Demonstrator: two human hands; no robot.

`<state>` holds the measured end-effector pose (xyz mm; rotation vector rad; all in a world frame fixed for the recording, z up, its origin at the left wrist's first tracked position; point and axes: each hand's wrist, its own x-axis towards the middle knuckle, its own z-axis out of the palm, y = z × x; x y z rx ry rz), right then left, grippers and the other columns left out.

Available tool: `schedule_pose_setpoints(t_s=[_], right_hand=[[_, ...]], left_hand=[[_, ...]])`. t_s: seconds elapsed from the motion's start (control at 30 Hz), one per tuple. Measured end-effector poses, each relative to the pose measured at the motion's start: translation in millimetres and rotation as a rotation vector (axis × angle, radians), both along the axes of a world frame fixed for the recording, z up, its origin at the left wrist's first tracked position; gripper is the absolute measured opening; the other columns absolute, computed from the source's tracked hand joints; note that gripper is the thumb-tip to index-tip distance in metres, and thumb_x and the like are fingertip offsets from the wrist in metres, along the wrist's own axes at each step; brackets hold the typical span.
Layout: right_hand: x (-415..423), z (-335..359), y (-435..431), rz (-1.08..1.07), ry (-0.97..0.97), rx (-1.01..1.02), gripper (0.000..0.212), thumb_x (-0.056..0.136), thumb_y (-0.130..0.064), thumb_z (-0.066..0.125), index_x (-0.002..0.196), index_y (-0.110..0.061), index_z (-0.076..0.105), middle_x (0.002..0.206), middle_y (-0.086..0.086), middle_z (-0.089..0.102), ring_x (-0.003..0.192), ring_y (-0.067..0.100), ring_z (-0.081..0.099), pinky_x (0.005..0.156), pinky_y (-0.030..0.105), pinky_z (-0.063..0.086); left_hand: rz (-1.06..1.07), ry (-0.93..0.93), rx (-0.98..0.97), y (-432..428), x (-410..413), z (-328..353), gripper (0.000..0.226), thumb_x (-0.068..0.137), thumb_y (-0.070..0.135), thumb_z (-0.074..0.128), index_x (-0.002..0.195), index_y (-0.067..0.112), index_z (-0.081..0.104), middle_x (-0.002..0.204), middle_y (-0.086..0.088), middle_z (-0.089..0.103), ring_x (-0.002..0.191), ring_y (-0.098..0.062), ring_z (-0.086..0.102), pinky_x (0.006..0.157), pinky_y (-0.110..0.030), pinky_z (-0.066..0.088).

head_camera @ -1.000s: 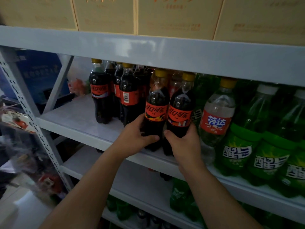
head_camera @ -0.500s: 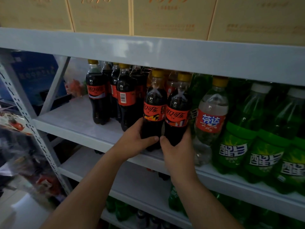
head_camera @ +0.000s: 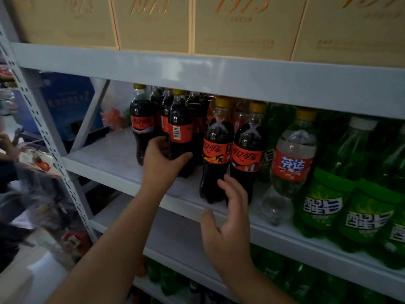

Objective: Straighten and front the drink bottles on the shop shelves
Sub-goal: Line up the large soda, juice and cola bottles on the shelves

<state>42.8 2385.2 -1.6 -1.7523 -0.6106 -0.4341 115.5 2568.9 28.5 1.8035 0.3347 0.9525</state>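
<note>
Head view: a grey shelf (head_camera: pixel 122 178) carries rows of drink bottles, and beige boxes (head_camera: pixel 153 23) stand on the level above.
Left hand (head_camera: pixel 161 160): it grips the lower body of the barcode cola bottle (head_camera: pixel 180 132). The thumb lies across the front and the fingers (head_camera: pixel 153 143) are curled round the left side.
Barcode cola bottle: upright, set back from the shelf edge, with the barcode to the front. It is just beside the left cola bottle (head_camera: pixel 141 126).
Right hand (head_camera: pixel 228 218): it holds nothing. The fingers (head_camera: pixel 232 189) are relaxed and a little spread, in front of the lower part of the 2 front cola bottles (head_camera: pixel 217 150). I cannot tell if they touch.
2 front cola bottles: upright, side by side at the shelf edge, red labels to the front.
Right neighbours: a clear bottle (head_camera: pixel 291 159) with a red label, then green bottles (head_camera: pixel 324 194) at the edge.
</note>
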Motion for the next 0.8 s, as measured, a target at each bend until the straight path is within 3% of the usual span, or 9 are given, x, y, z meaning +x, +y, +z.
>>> schedule_pose_setpoints(t_s=[0.07, 0.13, 0.23, 0.3, 0.43, 0.5, 0.6, 0.67, 0.8], right_hand=[[5.4, -1.8, 7.7, -0.003, -0.018, -0.009, 0.05, 0.088, -0.023, 0.053, 0.123, -0.053, 0.035, 0.142, -0.027, 0.027, 0.131, -0.01, 0.026, 0.099, 0.001, 0.021], [10.0, -4.6, 12.9, -0.002, -0.016, -0.009, 0.043, 0.086, -0.021, 0.054, 0.125, -0.037, 0.046, 0.138, -0.02, 0.034, 0.128, -0.008, 0.03, 0.099, 0.004, 0.023], [14.0, -6.7, 14.1, -0.022, -0.03, -0.015, 0.036, 0.085, -0.018, 0.055, 0.12, -0.019, 0.056, 0.128, -0.016, 0.043, 0.121, -0.006, 0.039, 0.096, 0.006, 0.028], [14.4, -6.2, 13.4, -0.032, -0.075, -0.01, 0.029, 0.085, -0.016, 0.055, 0.114, -0.019, 0.059, 0.122, -0.019, 0.045, 0.113, -0.002, 0.046, 0.092, 0.01, 0.034], [13.9, -5.8, 14.1, 0.007, -0.135, -0.02, 0.02, 0.086, -0.015, 0.054, 0.103, -0.025, 0.058, 0.113, -0.019, 0.049, 0.101, 0.001, 0.05, 0.084, 0.012, 0.038], [14.7, -7.9, 15.7, 0.021, -0.127, -0.027, 0.017, 0.087, -0.015, 0.054, 0.099, -0.027, 0.058, 0.108, -0.02, 0.05, 0.097, 0.001, 0.051, 0.08, 0.01, 0.037], [14.5, -12.5, 18.9, 0.042, -0.094, -0.045, 0.017, 0.087, -0.014, 0.054, 0.094, -0.029, 0.057, 0.103, -0.02, 0.052, 0.094, 0.002, 0.052, 0.077, 0.011, 0.038], [14.9, -15.2, 20.6, 0.047, -0.092, -0.051, 0.015, 0.086, -0.013, 0.054, 0.093, -0.025, 0.059, 0.1, -0.018, 0.053, 0.092, 0.002, 0.053, 0.076, 0.013, 0.039], [15.0, -15.9, 23.1, 0.051, -0.08, -0.067, 0.015, 0.085, -0.013, 0.054, 0.093, -0.024, 0.06, 0.098, -0.018, 0.054, 0.092, 0.004, 0.054, 0.075, 0.014, 0.041]], left_hand=[[-0.032, 0.019, 0.042, -7.3, 13.3, -3.4, 0.082, 0.06, 0.029, 0.089, 0.126, 0.016, 0.043, 0.109, 0.012, 0.055, 0.1, -0.002, 0.054, 0.079, -0.01, 0.041], [-0.032, 0.035, 0.062, -8.9, 23.1, -6.7, 0.088, 0.059, 0.029, 0.09, 0.13, 0.016, 0.039, 0.116, 0.008, 0.056, 0.107, -0.005, 0.05, 0.085, -0.018, 0.039], [0.02, 0.104, 0.081, 2.4, 29.0, -5.9, 0.084, 0.061, 0.03, 0.089, 0.131, 0.016, 0.043, 0.121, 0.0, 0.061, 0.108, -0.013, 0.055, 0.084, -0.023, 0.04], [-0.062, 0.131, 0.055, 14.5, 24.9, -6.8, 0.077, 0.063, 0.027, 0.088, 0.129, 0.02, 0.048, 0.115, 0.006, 0.063, 0.103, -0.008, 0.058, 0.083, -0.022, 0.045], [-0.506, 0.081, -0.256, 36.6, 4.9, -10.6, 0.064, 0.071, -0.001, 0.079, 0.125, 0.019, 0.051, 0.109, 0.001, 0.071, 0.105, -0.013, 0.066, 0.084, -0.028, 0.056], [-0.653, 0.107, -0.261, 38.2, -3.0, -9.1, 0.058, 0.074, -0.005, 0.074, 0.123, 0.017, 0.053, 0.112, -0.001, 0.07, 0.109, -0.018, 0.064, 0.083, -0.028, 0.055], [-0.826, 0.141, -0.297, 32.7, -7.5, -5.6, 0.063, 0.073, -0.005, 0.067, 0.131, 0.009, 0.05, 0.125, -0.014, 0.062, 0.118, -0.028, 0.058, 0.096, -0.039, 0.048], [-0.875, 0.175, -0.26, 25.8, -7.8, -2.2, 0.069, 0.071, -0.002, 0.066, 0.136, 0.012, 0.045, 0.129, -0.014, 0.059, 0.122, -0.028, 0.055, 0.101, -0.041, 0.045], [-0.798, 0.19, -0.142, 11.3, -6.0, -2.2, 0.072, 0.069, 0.014, 0.08, 0.131, 0.027, 0.046, 0.123, 0.003, 0.065, 0.118, -0.014, 0.058, 0.098, -0.031, 0.049]])
